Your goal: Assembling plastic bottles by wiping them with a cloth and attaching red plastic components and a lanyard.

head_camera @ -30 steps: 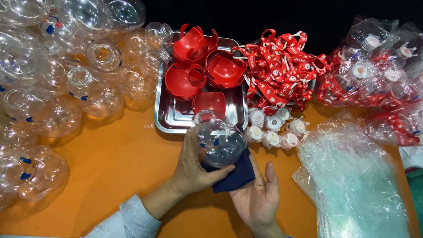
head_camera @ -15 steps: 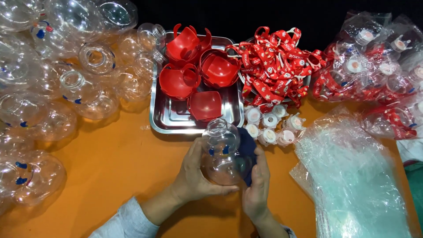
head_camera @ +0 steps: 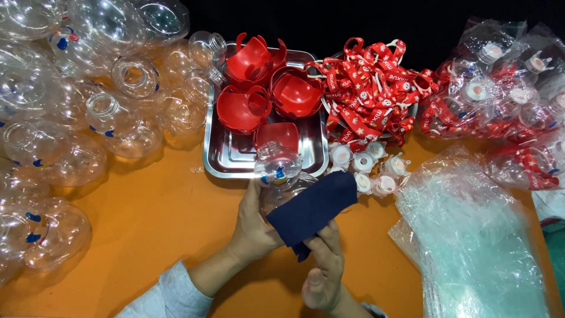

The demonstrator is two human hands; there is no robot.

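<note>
My left hand [head_camera: 254, 227] grips a clear round plastic bottle [head_camera: 278, 169] with small blue marks, held over the orange table just in front of the steel tray [head_camera: 231, 158]. My right hand [head_camera: 323, 268] holds a dark blue cloth [head_camera: 313, 206] pressed against the bottle's right side. The cloth covers part of the bottle. Both hands are at the lower middle of the head view.
The steel tray holds several red plastic cups [head_camera: 243, 107]. A heap of clear bottles [head_camera: 70, 112] fills the left side. Red printed straps [head_camera: 371, 82] lie behind small white caps [head_camera: 366, 165]. Clear plastic bags [head_camera: 471, 235] are stacked at the right, bagged items [head_camera: 506, 88] behind them.
The bottle has been turned in my left hand. The dark cloth, earlier under and behind the bottle, now lies spread over its right side under my right hand.
</note>
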